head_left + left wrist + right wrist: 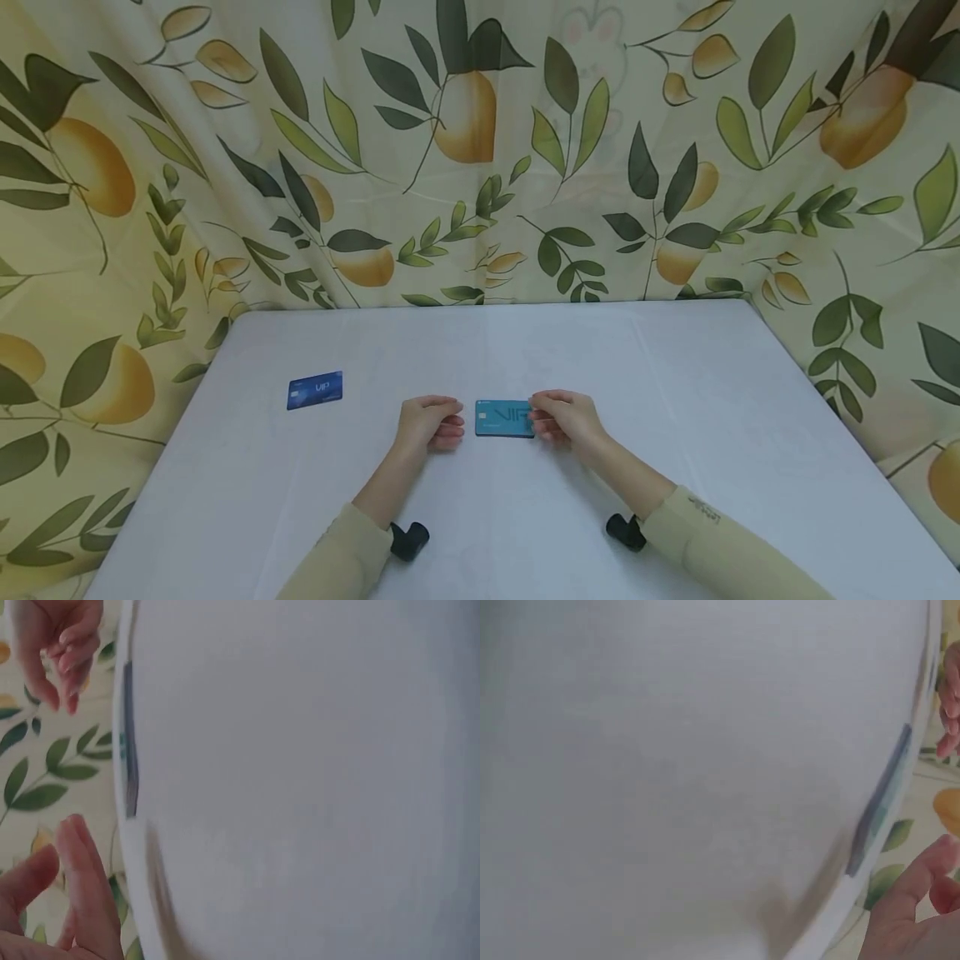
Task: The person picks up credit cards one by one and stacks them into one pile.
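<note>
A teal card [501,419] marked "VIP" lies flat in the middle of the white table, its dark lower edge showing some thickness. Just left of it hovers my left hand [432,423], fingers relaxed and holding nothing. My right hand [567,418] overlaps the card's right end in the head view. From the right wrist, the thumb and fingers [909,894] appear above the card [879,802] with a gap between. Edge-on in the left wrist view, the card [130,742] rests on the cloth between both hands.
A dark blue "VIP" card [315,390] lies at the left of the white-covered table [675,375]. Behind the table hangs a curtain [480,208] with a fruit and leaf print. Small black devices [409,542] sit at both sleeve cuffs.
</note>
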`<state>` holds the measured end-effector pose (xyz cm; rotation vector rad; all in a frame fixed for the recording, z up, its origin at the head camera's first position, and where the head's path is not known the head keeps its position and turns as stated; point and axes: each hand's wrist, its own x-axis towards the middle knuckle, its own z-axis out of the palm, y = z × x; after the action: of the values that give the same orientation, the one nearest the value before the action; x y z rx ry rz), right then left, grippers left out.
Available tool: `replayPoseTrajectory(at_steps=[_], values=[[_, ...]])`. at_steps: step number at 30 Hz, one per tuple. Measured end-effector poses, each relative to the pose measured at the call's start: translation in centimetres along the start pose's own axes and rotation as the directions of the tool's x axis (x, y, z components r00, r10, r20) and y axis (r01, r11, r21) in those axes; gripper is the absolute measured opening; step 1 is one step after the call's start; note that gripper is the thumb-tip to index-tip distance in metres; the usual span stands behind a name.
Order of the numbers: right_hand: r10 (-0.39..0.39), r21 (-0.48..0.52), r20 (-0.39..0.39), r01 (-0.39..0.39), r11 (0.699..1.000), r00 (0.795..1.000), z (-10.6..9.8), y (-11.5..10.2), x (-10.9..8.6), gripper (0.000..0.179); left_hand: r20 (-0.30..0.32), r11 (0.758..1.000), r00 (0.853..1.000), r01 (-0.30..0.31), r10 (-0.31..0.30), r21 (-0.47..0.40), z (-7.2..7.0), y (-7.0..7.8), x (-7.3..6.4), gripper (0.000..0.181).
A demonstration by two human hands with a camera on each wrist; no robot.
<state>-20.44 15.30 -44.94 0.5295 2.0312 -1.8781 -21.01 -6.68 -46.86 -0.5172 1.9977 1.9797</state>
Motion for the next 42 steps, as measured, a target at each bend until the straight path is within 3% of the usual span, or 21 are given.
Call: replayPoseTrajectory(at_steps=[7,13,17,21,27,33,42], values=[[-0.072,-0.049,0.138,0.080,0.996,0.988,1.7,-1.6,0.6,0.041,-0.011,1.000,1.000,0.005,-0.006,-0.030,-4.0,1.5,-0.2,0.025],[-0.103,-0.024,0.245,0.112,0.993,0.964,4.0,-2.6,1.5,0.044,-0.046,0.998,0.999,0.003,-0.001,0.057,-8.3,2.3,0.1,0.035],[-0.095,-0.009,0.276,0.102,0.995,0.956,5.9,-3.1,2.1,0.043,-0.070,0.996,0.998,0.007,-0.001,0.093,-11.5,2.6,0.3,0.044],[-0.081,0.021,0.291,0.078,0.997,0.953,8.1,-3.5,2.8,0.043,-0.089,0.998,0.996,0.027,-0.022,0.060,-14.6,2.7,0.3,0.052],[-0.073,0.055,0.352,0.057,0.997,0.933,11.1,-3.6,3.5,0.045,-0.108,0.997,0.992,0.073,-0.071,0.018,-18.3,2.8,0.2,0.061],[-0.051,0.088,0.379,0.019,0.996,0.924,13.7,-3.8,4.5,0.046,-0.150,0.989,0.982,0.100,-0.116,-0.111,-20.8,2.7,0.3,0.064],[-0.024,0.198,0.407,-0.062,0.978,0.913,17.6,-3.6,5.7,0.043,-0.197,0.943,0.965,0.103,-0.172,-0.317,-23.8,2.4,0.3,0.065]])
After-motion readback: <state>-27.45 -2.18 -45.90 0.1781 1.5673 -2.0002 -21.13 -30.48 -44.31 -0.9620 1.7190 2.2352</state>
